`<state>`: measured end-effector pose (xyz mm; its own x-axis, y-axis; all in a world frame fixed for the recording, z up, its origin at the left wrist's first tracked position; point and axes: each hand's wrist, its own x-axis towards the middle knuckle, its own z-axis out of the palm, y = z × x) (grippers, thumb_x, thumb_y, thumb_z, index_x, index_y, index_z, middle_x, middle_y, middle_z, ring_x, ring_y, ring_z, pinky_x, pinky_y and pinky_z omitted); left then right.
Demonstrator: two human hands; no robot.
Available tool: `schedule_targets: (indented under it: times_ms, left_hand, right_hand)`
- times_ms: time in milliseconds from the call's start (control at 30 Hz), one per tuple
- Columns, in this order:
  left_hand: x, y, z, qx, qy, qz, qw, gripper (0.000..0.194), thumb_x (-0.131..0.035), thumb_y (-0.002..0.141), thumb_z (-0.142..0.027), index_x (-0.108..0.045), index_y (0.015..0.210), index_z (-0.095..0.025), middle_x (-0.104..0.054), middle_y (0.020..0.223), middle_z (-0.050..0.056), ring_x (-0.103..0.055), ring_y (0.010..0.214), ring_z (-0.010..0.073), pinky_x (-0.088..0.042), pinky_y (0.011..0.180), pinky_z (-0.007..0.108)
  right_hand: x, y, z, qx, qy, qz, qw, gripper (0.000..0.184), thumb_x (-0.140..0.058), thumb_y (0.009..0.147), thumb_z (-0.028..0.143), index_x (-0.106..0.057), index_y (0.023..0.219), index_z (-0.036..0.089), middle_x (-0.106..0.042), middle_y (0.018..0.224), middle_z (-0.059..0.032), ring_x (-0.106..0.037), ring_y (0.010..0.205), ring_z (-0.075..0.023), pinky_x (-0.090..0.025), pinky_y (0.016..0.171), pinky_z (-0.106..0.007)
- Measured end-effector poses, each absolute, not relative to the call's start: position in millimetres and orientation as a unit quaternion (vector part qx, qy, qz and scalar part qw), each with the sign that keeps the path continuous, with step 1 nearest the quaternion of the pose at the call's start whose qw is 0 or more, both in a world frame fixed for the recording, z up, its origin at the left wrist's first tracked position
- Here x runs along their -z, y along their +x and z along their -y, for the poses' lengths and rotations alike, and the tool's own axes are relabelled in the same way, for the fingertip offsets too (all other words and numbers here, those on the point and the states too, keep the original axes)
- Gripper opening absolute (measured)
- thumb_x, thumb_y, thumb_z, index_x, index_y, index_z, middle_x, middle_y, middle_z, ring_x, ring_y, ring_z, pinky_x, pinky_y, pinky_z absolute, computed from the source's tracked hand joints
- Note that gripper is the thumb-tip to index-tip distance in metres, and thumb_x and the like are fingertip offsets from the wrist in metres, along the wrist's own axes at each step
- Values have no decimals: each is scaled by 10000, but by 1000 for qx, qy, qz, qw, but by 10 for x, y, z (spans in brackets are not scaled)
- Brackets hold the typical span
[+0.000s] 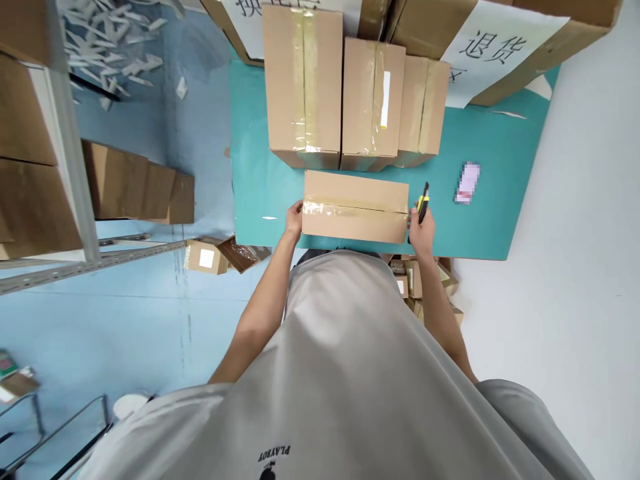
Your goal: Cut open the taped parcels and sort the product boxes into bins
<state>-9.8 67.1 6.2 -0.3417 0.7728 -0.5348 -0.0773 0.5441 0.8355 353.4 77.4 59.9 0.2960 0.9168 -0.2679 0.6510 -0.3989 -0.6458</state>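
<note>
A closed cardboard box (pixel 356 223) lies lengthwise in front of me at the near side of the green table, with clear tape along its top seam. My left hand (pixel 295 219) grips its left end, the fingertips partly hidden behind the edge. At the right end, my right hand (pixel 423 230) is closed round a yellow and black utility knife (pixel 424 203) and rests against the box. The knife points away from me. Right behind this box stand three taped boxes in a row: a large one (pixel 325 87), a middle one (pixel 367 100) with a white label, and a smaller one (pixel 425 107).
Large open cartons (pixel 440 27) with handwritten paper signs line the table's back. A pixelated pinkish object (pixel 467 183) lies on the green tabletop (pixel 493 227) at right. Left are a shelf frame (pixel 80 167) with boxes and white scraps (pixel 110 40) on the floor. Boxes (pixel 415 280) sit below the table.
</note>
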Motion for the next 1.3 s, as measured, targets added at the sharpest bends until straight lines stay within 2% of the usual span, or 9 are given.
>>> schedule_targets:
  times_ms: [167, 367, 500, 600, 767, 867, 1033, 1167, 1300]
  left_hand:
    - [-330, -351, -543, -420, 266, -733, 465, 436, -768, 975, -621, -765, 1098, -203, -816, 1110, 114, -754, 977, 224, -639, 825, 335]
    - [-700, -264, -447, -391, 386, -742, 384, 481, -739, 995, -637, -797, 1130, -178, -802, 1172, 123, -739, 949, 208, -613, 843, 321]
    - [-811, -161, -474, -366, 371, -767, 374, 484, -747, 1015, -568, -766, 1301, -178, -794, 1155, 112, -720, 879, 198, -592, 803, 318]
    - [-867, -110, -508, -362, 376, -770, 368, 432, -752, 1022, -520, -776, 1283, -177, -783, 1237, 129, -720, 910, 203, -585, 835, 327]
    - [-878, -71, -496, -357, 321, -780, 402, 320, -745, 1032, -494, -758, 1035, -174, -743, 921, 60, -675, 835, 197, -534, 794, 309]
    - [-838, -14, -411, -374, 285, -781, 412, 291, -767, 1024, -475, -696, 957, -201, -702, 876, 28, -649, 809, 180, -508, 785, 296]
    - [-785, 112, -254, -399, 270, -777, 404, 297, -775, 1028, -513, -689, 981, -232, -486, 698, -49, -484, 671, 158, -413, 682, 281]
    - [-775, 84, -150, -430, 296, -742, 421, 368, -776, 1012, -579, -742, 1132, -232, -516, 735, -39, -520, 714, 164, -449, 710, 288]
    - [-740, -16, -23, -421, 331, -718, 445, 542, -812, 947, -571, -734, 1356, -223, -658, 842, -12, -671, 860, 189, -574, 919, 348]
  right_hand:
    - [-128, 3841, -894, -276, -853, 423, 131, 418, -440, 1132, 506, -643, 1222, 152, -789, 1019, -184, -779, 936, -340, -622, 965, -528]
    - [51, 3849, -948, -226, -868, 428, 111, 525, -533, 1087, 532, -653, 1329, 81, -721, 1316, -317, -705, 1257, -389, -569, 1109, -555]
    - [-260, 3747, -861, -300, -803, 444, 260, 628, -403, 1119, 675, -708, 1289, 154, -773, 1205, -207, -762, 1058, -307, -637, 956, -474]
    - [-567, 3549, -745, -371, -748, 446, 323, 651, -486, 1063, 764, -752, 1207, 187, -801, 1083, -138, -765, 949, -276, -644, 886, -439]
    - [-883, 3193, -531, -388, -748, 440, 311, 582, -631, 976, 751, -715, 1133, 198, -807, 1057, -110, -769, 986, -272, -615, 941, -421]
    - [-958, 3145, -410, -380, -759, 462, 257, 544, -648, 972, 759, -690, 1081, 227, -773, 971, -63, -740, 931, -266, -599, 950, -434]
    - [-1024, 3192, -308, -466, -698, 461, 289, 639, -611, 1012, 780, -685, 1315, 223, -812, 1120, -94, -765, 1001, -282, -626, 996, -464]
    - [-1141, 3175, -307, -483, -679, 462, 305, 733, -607, 1026, 797, -683, 1475, 223, -812, 1323, -142, -777, 1178, -311, -630, 1080, -481]
    - [-1249, 3171, -424, -454, -691, 492, 273, 749, -546, 1057, 794, -707, 1503, 214, -823, 1043, -96, -784, 1010, -307, -649, 948, -454]
